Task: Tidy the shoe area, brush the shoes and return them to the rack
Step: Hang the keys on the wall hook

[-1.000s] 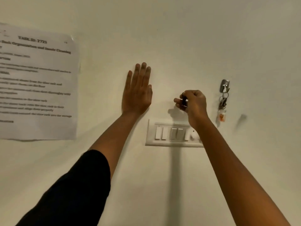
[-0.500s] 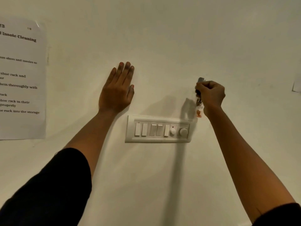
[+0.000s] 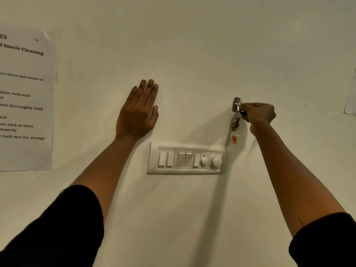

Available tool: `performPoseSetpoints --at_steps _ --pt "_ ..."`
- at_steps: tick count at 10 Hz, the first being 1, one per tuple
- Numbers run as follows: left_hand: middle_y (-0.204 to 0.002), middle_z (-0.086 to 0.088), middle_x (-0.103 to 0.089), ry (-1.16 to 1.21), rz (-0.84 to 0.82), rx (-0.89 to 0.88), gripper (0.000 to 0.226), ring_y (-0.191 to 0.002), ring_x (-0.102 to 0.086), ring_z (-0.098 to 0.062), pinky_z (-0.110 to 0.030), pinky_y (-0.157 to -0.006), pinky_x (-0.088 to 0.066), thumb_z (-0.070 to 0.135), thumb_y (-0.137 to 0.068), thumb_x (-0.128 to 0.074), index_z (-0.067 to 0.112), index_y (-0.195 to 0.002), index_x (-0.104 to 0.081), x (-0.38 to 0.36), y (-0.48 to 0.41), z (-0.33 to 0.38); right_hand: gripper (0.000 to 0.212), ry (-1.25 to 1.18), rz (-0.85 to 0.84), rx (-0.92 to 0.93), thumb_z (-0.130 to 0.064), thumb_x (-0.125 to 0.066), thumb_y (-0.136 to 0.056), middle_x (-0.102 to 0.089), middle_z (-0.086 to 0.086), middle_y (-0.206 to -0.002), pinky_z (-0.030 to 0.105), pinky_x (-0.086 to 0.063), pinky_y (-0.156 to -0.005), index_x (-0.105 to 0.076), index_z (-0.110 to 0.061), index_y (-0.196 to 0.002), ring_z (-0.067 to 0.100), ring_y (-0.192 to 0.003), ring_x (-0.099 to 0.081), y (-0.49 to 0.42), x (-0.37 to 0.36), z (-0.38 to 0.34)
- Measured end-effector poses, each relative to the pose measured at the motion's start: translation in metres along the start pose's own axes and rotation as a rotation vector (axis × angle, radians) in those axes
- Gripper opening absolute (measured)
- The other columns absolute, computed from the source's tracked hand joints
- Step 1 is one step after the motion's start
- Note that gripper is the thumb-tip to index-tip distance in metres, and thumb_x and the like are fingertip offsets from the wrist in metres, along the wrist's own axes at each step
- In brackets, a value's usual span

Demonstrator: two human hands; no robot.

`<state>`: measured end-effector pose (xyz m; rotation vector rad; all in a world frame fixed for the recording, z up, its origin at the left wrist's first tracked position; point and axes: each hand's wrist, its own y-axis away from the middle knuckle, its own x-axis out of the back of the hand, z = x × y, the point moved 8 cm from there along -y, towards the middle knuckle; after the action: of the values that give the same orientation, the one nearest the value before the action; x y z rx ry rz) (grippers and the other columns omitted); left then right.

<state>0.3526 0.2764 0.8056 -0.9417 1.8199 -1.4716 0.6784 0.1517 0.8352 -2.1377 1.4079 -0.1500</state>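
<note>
No shoes or rack in view, looks like a side step: right hand (image 3: 258, 113) pinches the keys (image 3: 236, 122) at the hook (image 3: 237, 104) above the switch panel's (image 3: 185, 158) right end, left hand (image 3: 137, 112) flat on the wall above-left. Next probably needs them steered cleanly on or off it

paper sheet (image 3: 25, 101) far left on wall (image 3: 192, 45) | switch panel (image 3: 185, 158) centre | hook (image 3: 237, 104) above-right, keys (image 3: 236, 124) hanging
</note>
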Motion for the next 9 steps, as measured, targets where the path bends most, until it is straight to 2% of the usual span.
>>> performPoseSetpoints --at_steps 1,2,3,5,6,7,8,9 --pt "-0.149 -0.015 -0.037 -0.006 -0.004 -0.001 0.052 -0.140 -0.032 -0.027 -0.039 -0.115 -0.026 0.022 -0.095 -0.040 0.005 -0.144 -0.036 -0.001 0.000 -0.001 0.018 0.012 0.002 0.001 -0.002 -0.075 -0.073 -0.066 0.011 -0.085 0.014 -0.050 -0.045 -0.071 0.000 -0.090 0.013 -0.058 -0.062 -0.002 -0.001 0.001" --pt "-0.149 -0.015 -0.037 -0.011 -0.006 -0.006 0.052 -0.140 -0.032 -0.027 -0.039 -0.115 -0.026 0.022 -0.095 -0.040 0.005 -0.144 -0.035 -0.001 0.000 0.000 0.017 0.013 -0.012 -0.014 -0.004 -0.076 -0.072 -0.066 0.010 -0.080 0.024 -0.058 -0.058 -0.071 0.000 -0.088 0.015 -0.057 -0.063 -0.003 -0.002 0.003" --pt "-0.149 -0.014 -0.036 -0.001 -0.011 0.000 0.052 -0.140 -0.031 -0.027 -0.039 -0.116 -0.026 0.021 -0.095 -0.039 0.005 -0.144 -0.035 -0.002 0.000 0.000 0.012 -0.002 -0.041 -0.070 -0.006 -0.075 -0.073 -0.063 0.006 -0.076 0.027 -0.058 -0.068 -0.067 -0.004 -0.083 0.016 -0.062 -0.064 -0.006 -0.002 0.006" --pt "-0.150 -0.013 -0.036 0.018 -0.008 0.017 0.053 -0.141 -0.030 -0.025 -0.038 -0.116 -0.025 0.017 -0.093 -0.039 0.006 -0.144 -0.035 -0.002 0.000 -0.002 0.013 -0.076 -0.031 -0.088 -0.005 -0.071 -0.076 -0.064 0.007 -0.089 0.025 -0.058 -0.065 -0.067 -0.006 -0.088 0.012 -0.069 -0.064 -0.007 -0.007 0.009" --pt "-0.149 -0.013 -0.036 0.014 -0.007 0.016 0.053 -0.140 -0.031 -0.025 -0.038 -0.116 -0.025 0.017 -0.093 -0.039 0.006 -0.144 -0.036 -0.002 0.000 -0.002 0.011 -0.121 -0.037 -0.063 -0.004 -0.071 -0.077 -0.066 0.008 -0.093 0.022 -0.058 -0.064 -0.065 -0.013 -0.076 0.011 -0.071 -0.064 -0.007 -0.007 0.012" --pt "-0.150 -0.012 -0.036 0.011 -0.017 0.016 0.053 -0.141 -0.030 -0.025 -0.038 -0.116 -0.025 0.017 -0.093 -0.038 0.006 -0.144 -0.035 -0.002 0.001 -0.001 0.010 -0.176 -0.112 -0.060 -0.001 -0.071 -0.078 -0.067 0.010 -0.091 0.025 -0.058 -0.072 -0.067 -0.010 -0.079 0.016 -0.074 -0.066 -0.009 -0.008 0.019" --pt "-0.149 -0.012 -0.036 0.012 -0.021 0.019 0.053 -0.140 -0.031 -0.025 -0.038 -0.116 -0.026 0.017 -0.093 -0.038 0.006 -0.144 -0.036 -0.002 0.000 -0.001 0.017 -0.190 -0.208 -0.052 -0.001 -0.069 -0.081 -0.067 0.009 -0.087 0.026 -0.057 -0.078 -0.067 0.001 -0.097 0.017 -0.077 -0.066 -0.009 -0.008 0.028" --pt "-0.149 -0.012 -0.037 0.015 -0.025 0.017 0.053 -0.140 -0.031 -0.025 -0.038 -0.116 -0.026 0.017 -0.092 -0.039 0.006 -0.144 -0.037 -0.002 0.000 -0.001 0.024 -0.129 -0.224 -0.038 -0.004 -0.070 -0.080 -0.067 0.005 -0.087 0.024 -0.056 -0.081 -0.067 0.001 -0.103 0.015 -0.080 -0.066 -0.008 -0.006 0.036"
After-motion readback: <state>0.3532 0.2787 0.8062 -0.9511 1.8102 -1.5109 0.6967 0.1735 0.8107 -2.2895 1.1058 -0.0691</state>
